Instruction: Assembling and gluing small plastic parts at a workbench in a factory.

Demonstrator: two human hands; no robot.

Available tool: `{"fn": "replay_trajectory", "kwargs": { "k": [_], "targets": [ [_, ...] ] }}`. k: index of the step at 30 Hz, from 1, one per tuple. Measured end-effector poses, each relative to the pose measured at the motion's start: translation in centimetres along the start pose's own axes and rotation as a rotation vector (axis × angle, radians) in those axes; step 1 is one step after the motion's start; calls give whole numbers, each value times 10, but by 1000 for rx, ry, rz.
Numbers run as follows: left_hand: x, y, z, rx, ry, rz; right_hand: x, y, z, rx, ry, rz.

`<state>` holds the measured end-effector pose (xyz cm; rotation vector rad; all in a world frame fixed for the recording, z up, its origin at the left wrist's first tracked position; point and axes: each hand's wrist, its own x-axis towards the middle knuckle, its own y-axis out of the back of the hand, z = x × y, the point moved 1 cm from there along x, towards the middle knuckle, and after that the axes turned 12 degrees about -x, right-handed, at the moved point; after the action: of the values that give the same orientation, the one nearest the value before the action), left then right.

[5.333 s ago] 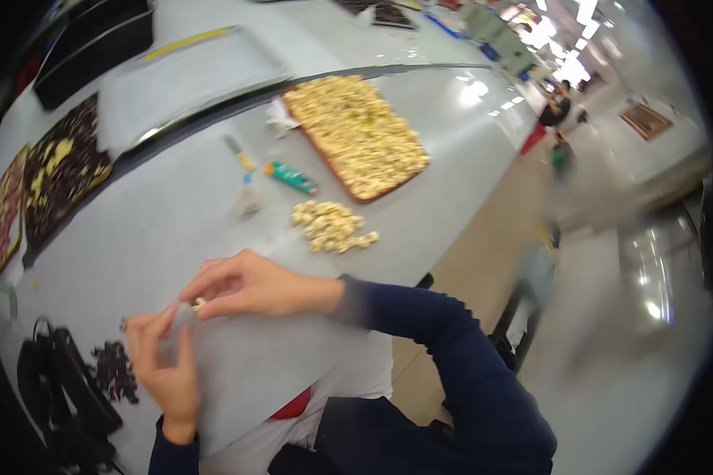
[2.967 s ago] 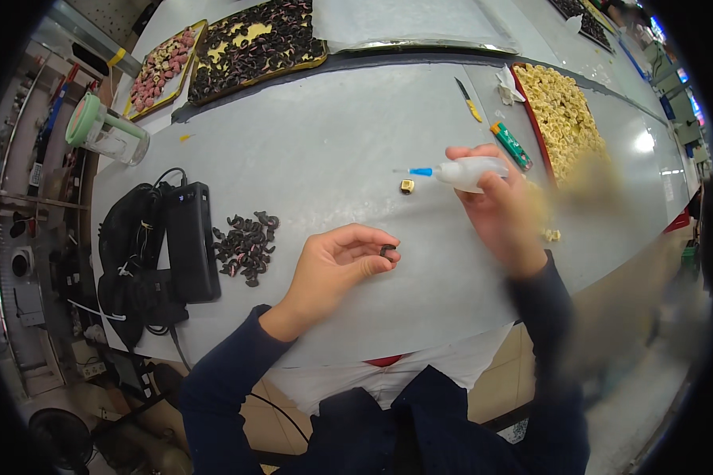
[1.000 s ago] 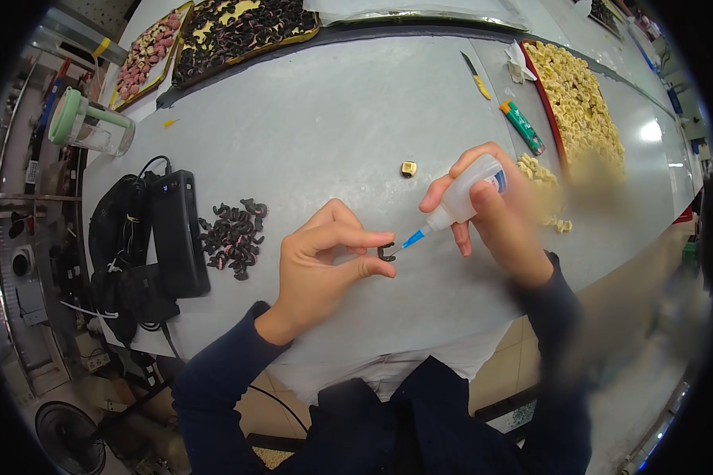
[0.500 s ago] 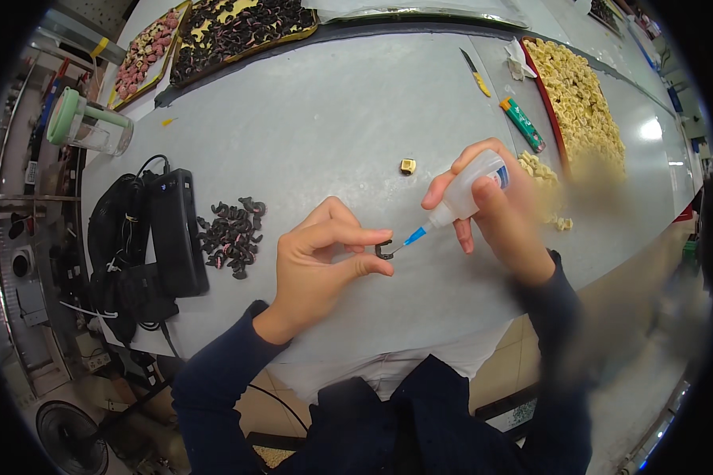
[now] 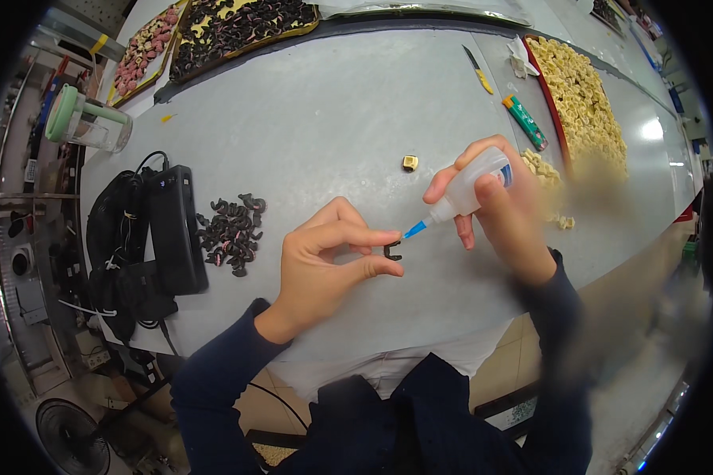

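Observation:
Between thumb and forefinger, my left hand (image 5: 325, 257) pinches a small black C-shaped piece (image 5: 392, 251), its open side facing right. My right hand (image 5: 499, 210) grips a translucent squeeze bottle (image 5: 471, 186) with a blue needle tip (image 5: 414, 229). The bottle is tilted down to the left, its tip close to the upper arm of the black piece; whether they touch I cannot tell. Beyond the hands, a small cream-and-black piece (image 5: 409, 163) sits on the grey table (image 5: 333, 111). A pile of similar black curved pieces (image 5: 234, 233) lies left of my left hand.
A black power box (image 5: 176, 229) and cables stand at the left, near a green-lidded jug (image 5: 91, 123). Trays of black pieces (image 5: 238, 32) and cream pieces (image 5: 582, 103) lie at the back and right. A green lighter (image 5: 524, 123) and yellow-handled knife (image 5: 478, 71) are at the far right.
My left hand has shifted slightly right with the black piece. The needle tip has moved from the piece's lower arm to near its upper arm.

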<state>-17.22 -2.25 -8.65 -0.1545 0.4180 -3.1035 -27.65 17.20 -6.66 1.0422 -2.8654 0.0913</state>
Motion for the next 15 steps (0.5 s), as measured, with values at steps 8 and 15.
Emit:
{"fn": "replay_trajectory", "kwargs": {
  "k": [8,15],
  "targets": [
    [0,1,-1,-18,-3,3,1,1,2,-7,27,8],
    [0,2,0,-17,-13,7,1,3,3,-20,26,26]
  ]
}}
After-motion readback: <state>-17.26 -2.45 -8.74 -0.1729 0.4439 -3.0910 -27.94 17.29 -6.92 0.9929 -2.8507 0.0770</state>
